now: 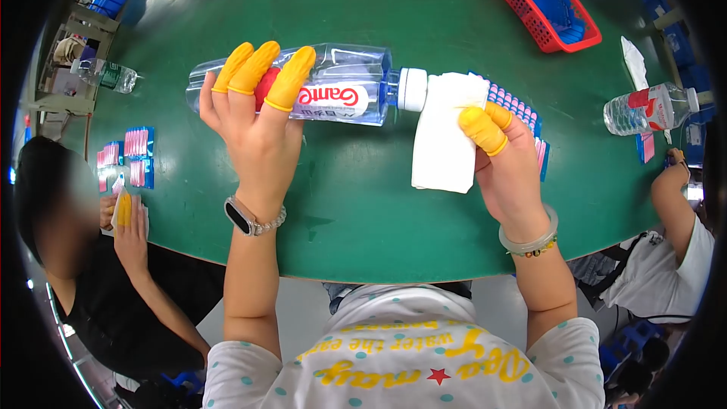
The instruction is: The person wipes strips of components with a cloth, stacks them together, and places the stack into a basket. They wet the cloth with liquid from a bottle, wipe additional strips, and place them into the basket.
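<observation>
My left hand (257,132), with yellow finger cots on three fingers, is wrapped around a clear plastic bottle (352,64) held sideways above the table. The bottle carries a red and white label, and its white cap (413,89) points to the right. Between the cotted fingertips and thumb of my right hand (515,170) is a folded white cloth or tissue (443,144). Its upper left edge meets the cap. Partly hidden behind my right hand lie blue-backed packs (519,102) with rows of small pink pieces.
A red basket (549,4) with blue contents stands on the green table (341,220) at the far right. Two more bottles lie there, one left (110,74), one right (651,108). People sit on both sides; the left person's hands are near pink-and-blue packs (138,155).
</observation>
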The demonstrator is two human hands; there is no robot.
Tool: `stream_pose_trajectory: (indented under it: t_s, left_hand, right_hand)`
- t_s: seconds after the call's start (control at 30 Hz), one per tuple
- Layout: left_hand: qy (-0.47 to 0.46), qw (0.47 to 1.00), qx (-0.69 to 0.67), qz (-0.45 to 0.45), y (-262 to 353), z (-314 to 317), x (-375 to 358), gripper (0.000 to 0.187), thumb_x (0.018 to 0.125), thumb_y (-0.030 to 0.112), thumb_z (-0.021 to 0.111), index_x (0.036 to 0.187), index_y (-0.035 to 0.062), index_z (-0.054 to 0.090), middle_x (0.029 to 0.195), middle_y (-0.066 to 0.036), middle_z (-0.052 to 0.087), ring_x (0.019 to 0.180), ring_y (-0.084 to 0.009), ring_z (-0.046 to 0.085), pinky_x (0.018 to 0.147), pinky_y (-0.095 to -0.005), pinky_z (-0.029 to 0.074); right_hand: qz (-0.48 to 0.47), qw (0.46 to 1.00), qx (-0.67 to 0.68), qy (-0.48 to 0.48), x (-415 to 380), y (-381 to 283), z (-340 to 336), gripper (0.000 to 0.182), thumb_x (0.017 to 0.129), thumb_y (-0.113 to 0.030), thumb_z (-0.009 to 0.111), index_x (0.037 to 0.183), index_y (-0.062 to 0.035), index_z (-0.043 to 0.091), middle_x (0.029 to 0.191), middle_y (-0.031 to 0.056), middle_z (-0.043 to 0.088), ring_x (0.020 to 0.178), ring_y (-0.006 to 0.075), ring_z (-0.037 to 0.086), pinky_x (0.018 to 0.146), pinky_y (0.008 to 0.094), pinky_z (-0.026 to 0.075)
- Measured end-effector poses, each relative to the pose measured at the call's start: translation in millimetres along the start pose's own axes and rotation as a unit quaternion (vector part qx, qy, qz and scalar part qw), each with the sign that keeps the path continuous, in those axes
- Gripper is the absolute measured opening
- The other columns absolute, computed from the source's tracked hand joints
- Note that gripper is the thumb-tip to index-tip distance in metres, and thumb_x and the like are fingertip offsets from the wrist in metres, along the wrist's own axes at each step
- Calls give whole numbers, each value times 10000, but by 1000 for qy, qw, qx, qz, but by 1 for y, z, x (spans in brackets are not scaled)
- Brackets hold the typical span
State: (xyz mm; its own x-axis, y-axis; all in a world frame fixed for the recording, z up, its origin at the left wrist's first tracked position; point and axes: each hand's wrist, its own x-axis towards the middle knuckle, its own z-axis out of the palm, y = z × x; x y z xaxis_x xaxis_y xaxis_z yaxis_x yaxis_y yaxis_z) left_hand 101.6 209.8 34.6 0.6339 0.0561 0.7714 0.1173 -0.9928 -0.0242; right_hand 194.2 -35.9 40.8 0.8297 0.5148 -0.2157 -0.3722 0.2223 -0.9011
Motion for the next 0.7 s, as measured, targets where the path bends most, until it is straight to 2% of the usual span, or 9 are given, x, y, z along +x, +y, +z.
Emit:
stream_pose_trajectory:
  t_s: [0.03,0.17,0.23,0.27,0.33,0.43,0.7]
  left_hand:
    - [2,1000,-16,-20,1,1,0,578,670,-9,741,1165,290,724,1247,-7,608,1217,-247,532,1110,-520,260]
    - [3,1000,-1,-4,-1,-1,-1,578,670,4,744,1168,297,723,1257,-7,606,1226,-248,529,1115,-528,243]
    - [37,999,15,33,-2,-1,-1,602,644,-32,736,1202,186,678,1277,-54,604,1260,-268,520,1112,-530,270]
    - [36,999,14,35,-2,-1,-1,602,644,-32,736,1202,186,678,1277,-54,604,1260,-268,520,1112,-530,270]
    - [34,999,18,-4,-1,-2,-2,499,704,31,762,1131,288,739,1267,-14,605,1240,-252,522,1116,-535,225]
    - [45,999,21,-7,-2,-5,-2,446,722,43,769,1099,282,751,1254,-21,610,1241,-253,520,1117,-532,222]
    - [104,994,25,13,-8,-8,-2,420,720,61,786,1061,304,750,1265,-23,605,1237,-265,522,1118,-536,206]
  right_hand:
    - [0,1000,3,-9,0,0,-1,207,915,-193,714,1055,-42,724,798,-44,652,630,11,509,544,184,367]
    - [16,1000,4,-12,1,3,-4,203,923,-202,705,1049,-44,720,807,-43,653,622,12,500,543,185,360]
    - [17,999,14,-32,1,4,-6,199,939,-203,681,1056,-44,710,833,-34,666,637,16,541,547,180,398]
    - [16,999,16,-30,0,4,-4,199,939,-203,681,1056,-44,710,833,-34,666,637,16,541,547,180,398]
    - [54,996,61,-23,-2,1,0,197,952,-195,657,1072,-44,698,860,-22,679,669,27,594,557,180,447]
    - [60,994,76,-50,1,6,-5,203,958,-182,642,1095,-38,686,889,-7,691,718,45,642,588,190,500]
    - [95,987,108,-65,-4,1,1,200,966,-163,619,1104,-30,677,930,9,696,767,59,658,625,205,522]
